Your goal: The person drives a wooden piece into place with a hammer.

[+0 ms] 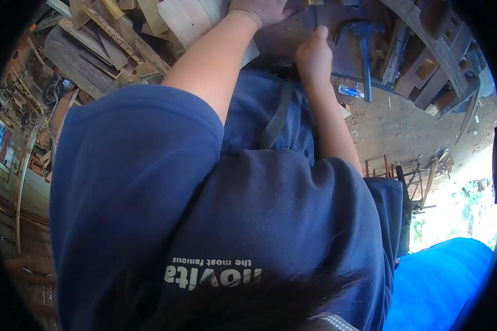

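At the top edge of the head view, partly cut off, is my left hand (262,10), its fingers curled toward a small strip of brown wood (298,9). What it grips I cannot tell. My right hand (315,55) is closed in a fist, thumb uppermost, around a tool with a thin dark shaft (316,19) pointing away from me. The fist hides its handle. Just right of this hand a hammer (365,55) with a blue handle lies on the dark brown work surface (284,41). A pale board (188,22) lies beside my left forearm.
Scrap wood (88,49) is heaped on the left. More cut boards (425,69) lean at the upper right. A clear plastic bottle (350,91) with a blue label lies near the hammer handle, by the dirt floor (397,121). Thin rods (419,179) stand farther right.
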The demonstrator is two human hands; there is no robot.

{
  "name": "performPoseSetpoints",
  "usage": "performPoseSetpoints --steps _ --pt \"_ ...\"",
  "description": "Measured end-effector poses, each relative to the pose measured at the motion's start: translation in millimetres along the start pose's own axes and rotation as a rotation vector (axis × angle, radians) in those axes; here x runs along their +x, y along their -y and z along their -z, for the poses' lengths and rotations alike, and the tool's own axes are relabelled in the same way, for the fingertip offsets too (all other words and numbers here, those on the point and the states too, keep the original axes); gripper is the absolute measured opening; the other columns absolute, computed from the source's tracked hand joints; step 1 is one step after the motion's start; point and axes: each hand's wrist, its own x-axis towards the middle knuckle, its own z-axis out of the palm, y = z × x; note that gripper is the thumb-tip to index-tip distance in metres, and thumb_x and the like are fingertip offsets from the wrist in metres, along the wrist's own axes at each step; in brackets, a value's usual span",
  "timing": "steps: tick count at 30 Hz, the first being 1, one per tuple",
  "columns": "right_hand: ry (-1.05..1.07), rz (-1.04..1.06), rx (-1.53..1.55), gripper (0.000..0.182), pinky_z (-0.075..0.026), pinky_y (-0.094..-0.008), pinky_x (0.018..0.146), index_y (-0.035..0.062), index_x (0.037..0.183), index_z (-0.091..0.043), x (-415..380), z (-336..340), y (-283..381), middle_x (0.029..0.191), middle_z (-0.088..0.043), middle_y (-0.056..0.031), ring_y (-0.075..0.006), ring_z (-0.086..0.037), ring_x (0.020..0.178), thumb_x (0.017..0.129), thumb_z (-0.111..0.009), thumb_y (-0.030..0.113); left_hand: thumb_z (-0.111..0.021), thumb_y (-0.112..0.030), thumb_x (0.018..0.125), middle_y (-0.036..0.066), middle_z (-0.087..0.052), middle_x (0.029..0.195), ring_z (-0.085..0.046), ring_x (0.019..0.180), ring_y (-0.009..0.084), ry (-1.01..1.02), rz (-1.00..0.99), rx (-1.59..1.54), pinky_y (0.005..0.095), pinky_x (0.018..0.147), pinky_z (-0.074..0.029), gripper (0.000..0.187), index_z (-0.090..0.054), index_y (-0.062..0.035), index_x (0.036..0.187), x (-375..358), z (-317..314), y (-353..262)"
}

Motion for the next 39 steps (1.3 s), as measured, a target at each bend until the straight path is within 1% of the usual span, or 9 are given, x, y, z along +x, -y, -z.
performPoseSetpoints --steps 3,8,12,14,25,28,30,32,39 --pt "-0.015 -0.043 0.023 0.018 -0.05 -0.0574 0.067 0.0025 0.104 -0.041 -13 3 -11 0.087 -0.063 -0.0295 -0.0508 -0.061 0.077 0.087 -0.046 0.008 -0.068 -0.042 0.073 0.014 -0.049 0.114 -0.047 0.107 0.0307 -0.002 -0.002 -0.038 0.0443 0.089 -0.041 0.061 -0.046 -0.005 0.116 -1 1 0" --pt "-0.037 0.052 -0.004 0.02 -0.05 -0.0569 0.066 0.002 0.104 -0.04 -3 1 -11 0.084 -0.062 -0.0294 -0.0504 -0.061 0.075 0.087 -0.048 0.008 -0.07 -0.043 0.071 0.014 -0.048 0.115 -0.046 0.109 0.03 0.042 0.014 0.005 0.0438 0.09 -0.041 0.066 -0.045 -0.0053 0.119 -2 3 0" --pt "-0.043 0.043 0.026 0.017 -0.048 -0.0572 0.064 0.0015 0.105 -0.042 -3 2 -5 0.083 -0.061 -0.0318 -0.0511 -0.06 0.076 0.089 -0.046 0.005 -0.07 -0.043 0.071 0.014 -0.048 0.117 -0.046 0.111 0.0299 0.091 0.027 0.002 0.0431 0.091 -0.04 0.067 -0.045 -0.0055 0.12 -2 4 -1" --pt "-0.017 0.014 -0.012 0.026 -0.05 -0.057 0.065 0.0021 0.109 -0.039 -12 -3 -13 0.085 -0.063 -0.0289 -0.0501 -0.061 0.076 0.086 -0.05 0.008 -0.07 -0.043 0.071 0.014 -0.048 0.117 -0.045 0.111 0.0297 0.072 0.023 0.0 0.0429 0.091 -0.04 0.066 -0.045 -0.0055 0.12 -2 4 -1" --pt "-0.052 0.064 -0.01 0.026 -0.051 -0.0554 0.063 0.0028 0.108 -0.039 -2 -4 -7 0.086 -0.063 -0.0274 -0.0505 -0.061 0.075 0.086 -0.049 0.008 -0.071 -0.042 0.07 0.013 -0.049 0.115 -0.046 0.108 0.0292 0.027 0.024 -0.008 0.0431 0.086 -0.041 0.064 -0.046 -0.0059 0.116 -1 3 -1" --pt "-0.037 0.06 -0.04 0.025 -0.051 -0.0555 0.063 0.0028 0.109 -0.039 -9 -3 -9 0.084 -0.063 -0.0269 -0.0502 -0.061 0.074 0.086 -0.049 0.008 -0.069 -0.043 0.071 0.013 -0.05 0.113 -0.047 0.106 0.029 -0.016 0.018 -0.005 0.0426 0.084 -0.042 0.063 -0.046 -0.0057 0.116 -2 -1 -1" --pt "-0.007 0.046 -0.058 0.025 -0.051 -0.0558 0.064 0.0028 0.108 -0.039 -21 -5 -12 0.083 -0.063 -0.0268 -0.05 -0.061 0.074 0.086 -0.049 0.008 -0.063 -0.04 0.075 0.014 -0.05 0.11 -0.047 0.105 0.0292 -0.087 0.0 0.034 0.0418 0.084 -0.042 0.056 -0.047 -0.0055 0.116 -3 -5 0" --pt "-0.05 0.027 0.006 0.012 -0.047 -0.0572 0.063 0.0021 0.101 -0.041 -31 -7 -15 0.079 -0.06 -0.0315 -0.0509 -0.059 0.074 0.09 -0.046 0.006 -0.06 -0.037 0.077 0.014 -0.051 0.11 -0.048 0.105 0.0295 -0.049 0.003 0.049 0.0419 0.084 -0.042 0.052 -0.046 -0.0053 0.116 -2 -9 1" --pt "-0.045 0.017 0.034 0.015 -0.049 -0.0563 0.062 0.0002 0.105 -0.044 -26 -3 -5 0.079 -0.061 -0.0315 -0.0506 -0.06 0.074 0.091 -0.045 0.006 -0.054 -0.033 0.081 0.013 -0.051 0.112 -0.048 0.106 0.0295 -0.042 0.0 0.065 0.0424 0.085 -0.042 0.045 -0.048 -0.0054 0.116 -4 -10 2"
